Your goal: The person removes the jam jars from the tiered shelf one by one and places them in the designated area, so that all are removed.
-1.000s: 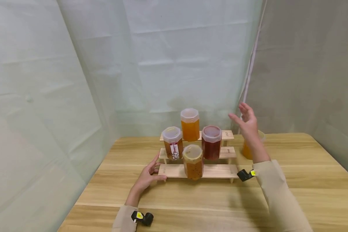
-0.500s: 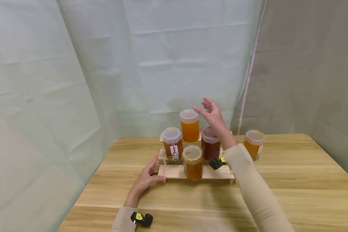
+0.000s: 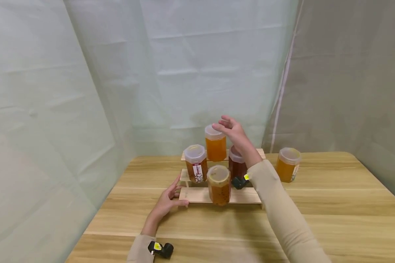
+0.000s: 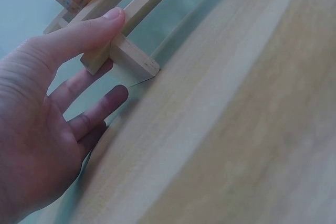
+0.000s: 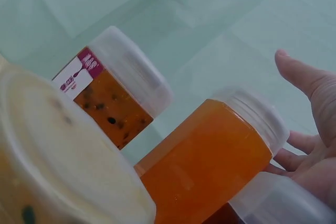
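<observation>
A three-step wooden rack (image 3: 197, 194) stands mid-table with jars on it. An orange jar (image 3: 215, 148) is on the top step. A labelled jar (image 3: 196, 163) and a dark red jar (image 3: 235, 167) share the middle step, and a seeded jar (image 3: 219, 185) is on the lowest. My right hand (image 3: 230, 129) hovers open beside the orange jar's white lid, fingers spread; the right wrist view shows the hand (image 5: 311, 129) just behind that jar (image 5: 210, 166). My left hand (image 3: 169, 199) rests at the rack's left end, its thumb (image 4: 84, 32) lying on the lowest step's corner (image 4: 131, 59).
One more orange jar (image 3: 287, 164) stands alone on the wooden table (image 3: 332, 212), right of the rack. Pale cloth walls close in behind and on both sides. My right sleeve crosses in front of the dark red jar and hides part of it.
My right hand has swung left from beside the lone jar to the top orange jar and has dropped slightly toward its lid. The left hand and the jars have stayed put.
</observation>
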Demonstrator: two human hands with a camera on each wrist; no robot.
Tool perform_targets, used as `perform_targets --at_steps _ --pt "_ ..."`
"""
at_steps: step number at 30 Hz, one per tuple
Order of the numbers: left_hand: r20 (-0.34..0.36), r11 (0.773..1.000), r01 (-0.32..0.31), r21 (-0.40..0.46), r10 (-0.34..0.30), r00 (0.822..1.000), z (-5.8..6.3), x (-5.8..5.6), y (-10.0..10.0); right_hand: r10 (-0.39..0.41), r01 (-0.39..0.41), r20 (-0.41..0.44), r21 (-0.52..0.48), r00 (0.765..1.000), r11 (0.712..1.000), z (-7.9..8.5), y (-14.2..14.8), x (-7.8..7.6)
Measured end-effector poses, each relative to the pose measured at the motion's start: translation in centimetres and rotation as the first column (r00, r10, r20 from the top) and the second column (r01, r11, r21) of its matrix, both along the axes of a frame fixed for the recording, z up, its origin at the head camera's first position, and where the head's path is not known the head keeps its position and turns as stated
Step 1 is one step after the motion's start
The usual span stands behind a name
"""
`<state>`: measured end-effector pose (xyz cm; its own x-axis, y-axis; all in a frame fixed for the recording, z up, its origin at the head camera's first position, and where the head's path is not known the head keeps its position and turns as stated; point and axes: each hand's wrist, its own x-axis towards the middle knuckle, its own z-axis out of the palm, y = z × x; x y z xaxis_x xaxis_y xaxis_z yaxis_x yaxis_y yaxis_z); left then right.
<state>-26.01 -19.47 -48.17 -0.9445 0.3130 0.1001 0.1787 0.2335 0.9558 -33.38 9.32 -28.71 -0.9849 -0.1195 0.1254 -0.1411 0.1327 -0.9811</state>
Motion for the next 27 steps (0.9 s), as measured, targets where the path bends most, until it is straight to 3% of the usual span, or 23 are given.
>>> perform_targets --at_steps 11,17,27 --pt "0.001 1.0 0.007 0.015 -0.007 1.0 -0.1 -0.08 -0.02 0.063 -0.069 0.05 0.14 0.997 0.988 0.18 -0.31 0.28" --pt "0.008 0.999 0.006 0.035 -0.007 1.0 -0.32 -0.23 -0.16 0.071 -0.08 0.071 0.132 0.995 0.988 0.19 -0.46 0.18" --pt "0.005 0.999 0.006 0.033 -0.006 1.0 -0.39 -0.39 -0.02 0.061 -0.058 -0.007 0.225 0.998 0.973 -0.21 -0.49 -0.09"
